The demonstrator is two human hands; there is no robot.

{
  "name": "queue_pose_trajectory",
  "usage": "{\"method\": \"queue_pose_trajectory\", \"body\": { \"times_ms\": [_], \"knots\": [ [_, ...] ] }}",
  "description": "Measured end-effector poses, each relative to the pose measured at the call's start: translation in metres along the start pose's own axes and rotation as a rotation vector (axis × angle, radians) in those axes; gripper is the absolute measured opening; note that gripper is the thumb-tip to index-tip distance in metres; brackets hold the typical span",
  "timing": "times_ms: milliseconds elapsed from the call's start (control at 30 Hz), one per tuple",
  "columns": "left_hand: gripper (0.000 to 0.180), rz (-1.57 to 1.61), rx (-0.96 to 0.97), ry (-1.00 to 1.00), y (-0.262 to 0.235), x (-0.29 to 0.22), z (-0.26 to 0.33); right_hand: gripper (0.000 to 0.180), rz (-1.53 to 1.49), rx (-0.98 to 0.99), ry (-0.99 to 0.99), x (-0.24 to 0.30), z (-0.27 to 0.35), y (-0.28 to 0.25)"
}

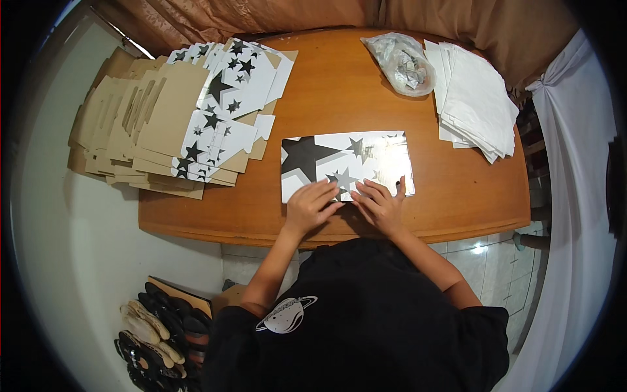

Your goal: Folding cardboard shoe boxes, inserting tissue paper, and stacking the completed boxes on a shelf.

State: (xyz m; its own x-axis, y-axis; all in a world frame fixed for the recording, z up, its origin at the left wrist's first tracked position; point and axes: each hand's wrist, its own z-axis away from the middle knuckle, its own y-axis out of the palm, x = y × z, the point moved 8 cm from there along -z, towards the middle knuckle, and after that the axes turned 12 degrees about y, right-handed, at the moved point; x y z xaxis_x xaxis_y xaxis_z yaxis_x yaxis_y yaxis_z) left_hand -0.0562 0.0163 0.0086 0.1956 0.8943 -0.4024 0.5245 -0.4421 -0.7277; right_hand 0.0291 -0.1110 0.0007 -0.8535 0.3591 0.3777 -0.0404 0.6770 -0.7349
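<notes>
A flat rectangular cardboard box [382,150], white with black and grey stars, lies on the wooden table in front of me. Light glares off its right side. My left hand [311,208] rests at the box's near edge, fingers stretched over the top and thumb apart. Just to its right, my right hand [381,208] touches the same edge with its fingers spread, the outermost finger raised toward the box's right end. Both hands hide parts of the near edge, so I cannot tell whether a flap is under the fingertips.
Unfolded cardboard box blanks [163,121], brown and star-printed, pile up at the table's left. Toward the back right are a clear plastic bag [398,62] with crumpled contents and a stack of white sheets [473,98]. Shoes [160,333] stand on the lower left. A white curtain [568,196] hangs at right.
</notes>
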Motion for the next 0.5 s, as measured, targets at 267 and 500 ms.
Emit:
{"method": "queue_pose_trajectory", "body": {
  "times_ms": [267,500],
  "knots": [
    [0.044,-0.400,0.270,-0.151,0.000,0.062,-0.046,0.031,-0.149,0.255,0.060,0.021,-0.020,-0.003],
    [0.043,-0.343,0.256,-0.152,0.005,0.065,-0.047,0.044,-0.014,0.590,-0.167,0.030,-0.035,0.049]
  ]
}}
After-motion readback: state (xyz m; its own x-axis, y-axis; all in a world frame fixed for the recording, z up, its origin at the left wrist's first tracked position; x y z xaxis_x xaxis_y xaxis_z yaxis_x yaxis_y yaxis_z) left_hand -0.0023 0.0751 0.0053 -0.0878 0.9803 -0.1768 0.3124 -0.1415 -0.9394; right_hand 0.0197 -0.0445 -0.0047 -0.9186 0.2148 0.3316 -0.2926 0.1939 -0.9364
